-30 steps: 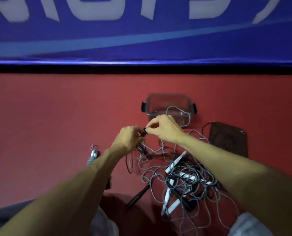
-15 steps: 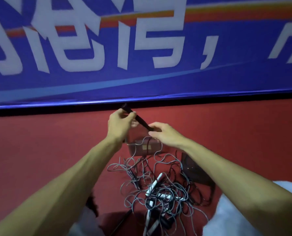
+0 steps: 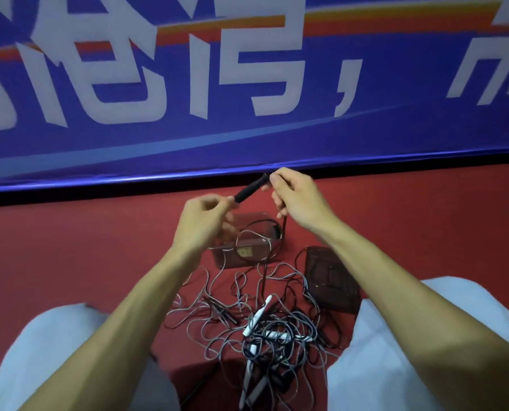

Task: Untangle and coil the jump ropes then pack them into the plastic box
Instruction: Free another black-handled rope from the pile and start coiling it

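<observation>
A black jump-rope handle (image 3: 251, 187) is raised in front of me, tilted up to the right. My right hand (image 3: 296, 200) grips its upper end, and a dark cord hangs down from that hand. My left hand (image 3: 204, 219), blurred, pinches its lower end. Below my hands a clear plastic box (image 3: 248, 243) sits on the red floor with loops of cord over it. A tangle of grey and black ropes (image 3: 265, 330) with white handles (image 3: 257, 318) lies between my knees.
The box's dark lid (image 3: 331, 281) lies flat to the right of the box. A blue banner (image 3: 247, 99) with white characters runs along the back. My knees in light trousers (image 3: 54, 360) flank the rope pile.
Both hands have lifted the black handle up from the pile. My right hand has moved to its upper end, the left to its lower end. The camera has tilted up toward the banner.
</observation>
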`<state>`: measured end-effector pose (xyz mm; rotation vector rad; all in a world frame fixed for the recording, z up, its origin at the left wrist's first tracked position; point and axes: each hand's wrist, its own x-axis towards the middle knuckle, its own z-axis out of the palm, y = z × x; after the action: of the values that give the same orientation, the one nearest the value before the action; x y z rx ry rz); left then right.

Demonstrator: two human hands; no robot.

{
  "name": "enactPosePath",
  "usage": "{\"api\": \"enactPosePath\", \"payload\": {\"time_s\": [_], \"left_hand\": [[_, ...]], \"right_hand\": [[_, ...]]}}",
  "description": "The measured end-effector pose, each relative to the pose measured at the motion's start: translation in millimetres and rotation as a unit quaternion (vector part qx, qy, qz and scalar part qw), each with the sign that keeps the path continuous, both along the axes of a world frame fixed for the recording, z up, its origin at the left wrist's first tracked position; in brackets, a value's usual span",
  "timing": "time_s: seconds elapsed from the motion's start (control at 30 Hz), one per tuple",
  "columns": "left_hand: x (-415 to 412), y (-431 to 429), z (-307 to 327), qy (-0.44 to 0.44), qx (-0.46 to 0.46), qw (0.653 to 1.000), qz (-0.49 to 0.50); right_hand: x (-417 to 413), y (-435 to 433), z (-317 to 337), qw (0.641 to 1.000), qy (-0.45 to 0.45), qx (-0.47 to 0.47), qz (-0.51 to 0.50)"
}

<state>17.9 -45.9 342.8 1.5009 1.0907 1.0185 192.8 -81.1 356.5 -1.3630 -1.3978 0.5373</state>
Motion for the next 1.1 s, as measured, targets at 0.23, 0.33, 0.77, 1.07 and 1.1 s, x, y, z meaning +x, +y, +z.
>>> {"api": "enactPosePath", "payload": {"time_s": [0.23,0.33,0.77,1.07,1.1], "left_hand": [[-10.7,-9.8,3.2,0.114,0.203,0.970,-0.067],[-11.5,-13.5,0.1,0.093,0.209,0.970,-0.084],[-15.0,-8.5,11.6,-0.326,-0.060,0.942,-0.055],[-14.1,0.5,-1.4,-0.204,-0.028,0.977,0.058],[-14.8,-0.4,-2.0,-0.191,-0.023,0.980,0.058]], "right_hand": [[-17.5,-6.5,1.8,0.998,-0.006,0.048,0.042],[-15.9,-9.0,-1.4,0.998,-0.003,0.050,0.034],[-3.6,-10.1,-31.7,0.953,-0.223,-0.158,0.130],[-1.6,-10.9,-19.1,0.983,-0.096,-0.149,0.055],[-1.6,-11.4,-18.1,0.983,-0.089,-0.148,0.056]]}}
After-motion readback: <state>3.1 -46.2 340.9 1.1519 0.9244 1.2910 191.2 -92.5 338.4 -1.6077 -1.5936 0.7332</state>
